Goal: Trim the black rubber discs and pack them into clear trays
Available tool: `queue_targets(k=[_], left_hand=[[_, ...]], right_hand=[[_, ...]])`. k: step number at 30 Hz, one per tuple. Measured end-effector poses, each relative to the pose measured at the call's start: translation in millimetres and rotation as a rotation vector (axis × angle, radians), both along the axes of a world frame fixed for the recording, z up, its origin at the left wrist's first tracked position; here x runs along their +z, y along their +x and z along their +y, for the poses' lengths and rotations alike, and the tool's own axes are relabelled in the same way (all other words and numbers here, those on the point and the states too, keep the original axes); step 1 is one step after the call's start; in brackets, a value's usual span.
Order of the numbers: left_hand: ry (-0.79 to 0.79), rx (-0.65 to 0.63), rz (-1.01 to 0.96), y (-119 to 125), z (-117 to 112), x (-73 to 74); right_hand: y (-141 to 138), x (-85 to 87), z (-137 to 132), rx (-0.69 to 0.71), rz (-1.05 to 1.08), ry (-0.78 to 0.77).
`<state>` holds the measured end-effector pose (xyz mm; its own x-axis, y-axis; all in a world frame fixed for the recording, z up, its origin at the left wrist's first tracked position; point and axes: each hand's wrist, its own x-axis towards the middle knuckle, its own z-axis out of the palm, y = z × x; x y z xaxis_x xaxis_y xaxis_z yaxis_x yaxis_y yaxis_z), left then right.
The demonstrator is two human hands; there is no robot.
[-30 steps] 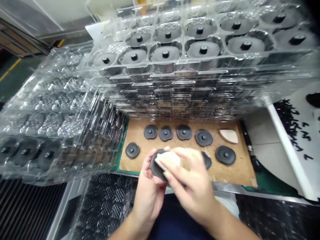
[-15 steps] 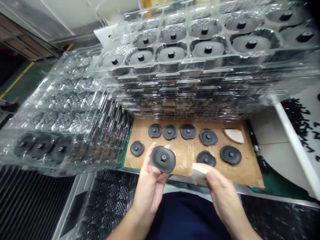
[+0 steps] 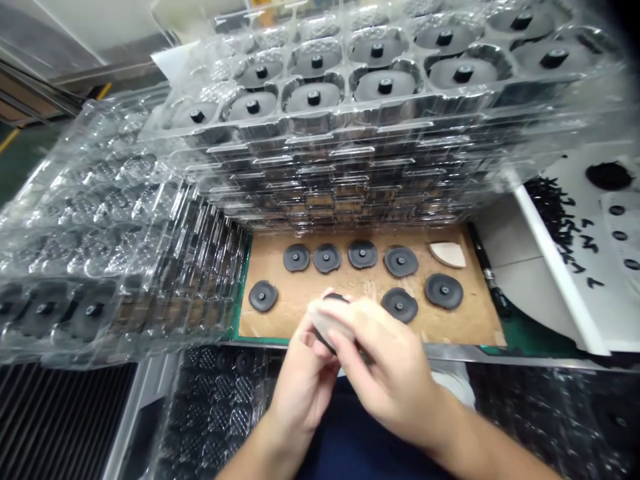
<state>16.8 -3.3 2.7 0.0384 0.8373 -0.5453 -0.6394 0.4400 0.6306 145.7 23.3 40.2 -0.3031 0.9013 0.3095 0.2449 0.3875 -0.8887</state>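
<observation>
My left hand (image 3: pixel 305 377) holds a round black rubber disc (image 3: pixel 334 299), mostly hidden, just above the near edge of a brown board (image 3: pixel 470 327). My right hand (image 3: pixel 395 380) is closed on a small pale pad (image 3: pixel 330 323) and presses it against the face of that disc. Several more black discs lie on the board: a row of them at the back (image 3: pixel 363 254), one at the left (image 3: pixel 263 295), two at the right (image 3: pixel 443 291). A second pale wedge-shaped pad (image 3: pixel 447 254) lies at the board's back right corner.
A tall stack of clear plastic trays (image 3: pixel 350 167) holding black discs stands behind the board. More clear trays (image 3: pixel 100 253) lean at the left, another lies below the table edge (image 3: pixel 215 407). A white tray with small black parts (image 3: pixel 575 227) is at the right.
Half a second ago my right hand held the pad apart from the disc, to the right. Now it has come back over the disc and covers it, as it did a second ago.
</observation>
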Motion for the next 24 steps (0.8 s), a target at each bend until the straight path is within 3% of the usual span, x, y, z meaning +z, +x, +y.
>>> queue_targets(k=[3,6,8,12,14,16,18,21,24], left_hand=[[-0.005,0.035,0.047,-1,1,4.0],[0.022,-0.053,-0.041,1,1,6.4],[0.024,-0.099,-0.096,-1,0,6.7],[0.013,-0.046,-0.09,-5,-2,4.4],[0.034,-0.081,-0.082,-5,-2,3.8],[0.058,-0.132,-0.076,-4,-2,4.9],[0.052,-0.131,-0.057,-5,-2,7.1],[-0.009,-0.112,-0.038,-9,-3,9.7],[-0.057,-0.152,-0.095,-7,-3,12.6]], right_hand=[[-3,4.9,1,0.138,-0.123,-0.049],[-5,5.2,2,-0.012,-0.136,0.068],[-5,5.8,-1,-0.038,-0.077,0.119],[-3,8.6,-4,0.133,-0.067,-0.061],[-4,9.4,-1,0.028,-0.104,-0.041],[-6,9.8,1,-0.084,-0.105,0.081],[-5,10.4,-1,-0.036,-0.068,0.132],[6,11.9,-9,0.132,-0.058,-0.008],[22,16.1,-17,0.092,-0.141,-0.108]])
